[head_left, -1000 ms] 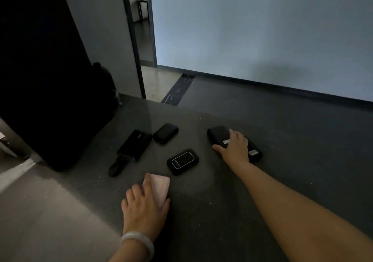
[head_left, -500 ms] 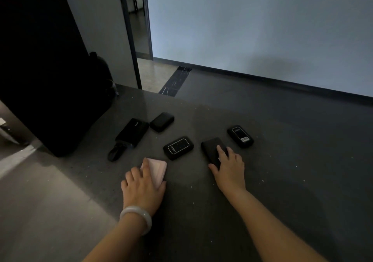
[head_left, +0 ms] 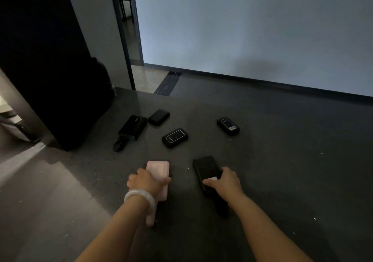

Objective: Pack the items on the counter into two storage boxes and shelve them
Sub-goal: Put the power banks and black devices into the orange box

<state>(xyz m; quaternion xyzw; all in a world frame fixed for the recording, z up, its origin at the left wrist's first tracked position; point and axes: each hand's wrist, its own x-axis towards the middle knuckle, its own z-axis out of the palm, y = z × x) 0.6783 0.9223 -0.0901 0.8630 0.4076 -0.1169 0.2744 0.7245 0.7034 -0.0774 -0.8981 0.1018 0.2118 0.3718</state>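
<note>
Pink rectangular power bank gripped in left hand, flat black device gripped in right hand, near side of dark counter. Four other black gadgets unpacked, no boxes visible, so barely started imo.

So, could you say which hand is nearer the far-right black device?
Right. The right hand lies nearside of the far-right device; the left hand, gripping the pink pack, lies farther left.
</note>
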